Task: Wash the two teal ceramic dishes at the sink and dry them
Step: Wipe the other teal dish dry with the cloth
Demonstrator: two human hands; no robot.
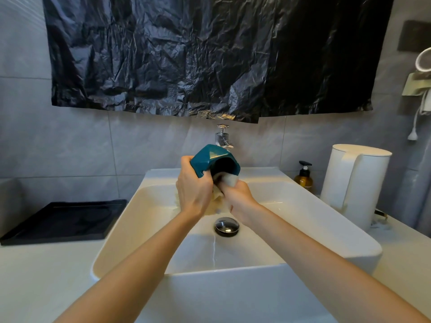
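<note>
Left hand (194, 192): fingers curled round the outer wall of 1 teal dish (213, 159), which is tilted with its mouth toward the right hand (238, 197). Right-hand fingers, blurred, pinch a pale cloth (229, 179) pressed into the dish mouth. The sink (303, 206) basin lies below both sets of fingers and the tap (222, 136) just behind them.

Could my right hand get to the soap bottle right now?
Probably yes: nothing stands between the right hand and the bottle, which is on that hand's side of the sink, though the hand already grips a sponge.
</note>
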